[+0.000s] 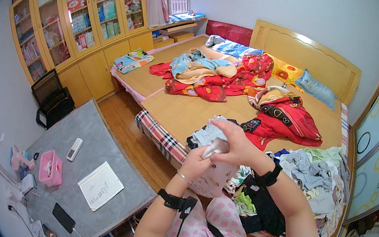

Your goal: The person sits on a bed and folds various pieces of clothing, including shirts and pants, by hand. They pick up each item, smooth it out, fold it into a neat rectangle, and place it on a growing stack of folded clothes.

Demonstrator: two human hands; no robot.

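Both my hands are raised close together over the near edge of the bed, holding a light, pale printed garment (213,179) that hangs down over my knees. My left hand (196,163) pinches its upper edge. My right hand (235,143) grips the bunched upper part, thumb and fingers spread around it. Just behind my hands lies a small pile of folded clothes (206,132), light blue on top with dark cloth beneath. To the right of the garment, black clothes (265,210) and a lime green piece (245,204) lie in a loose heap.
A heap of rumpled clothes (309,170) covers the bed's near right corner. Red blankets (288,118) and pillows (315,88) lie farther back. On the left, a grey desk (85,134) bears a pink basket (50,168), an open notebook (100,185), a remote control (74,149) and a phone (63,218).
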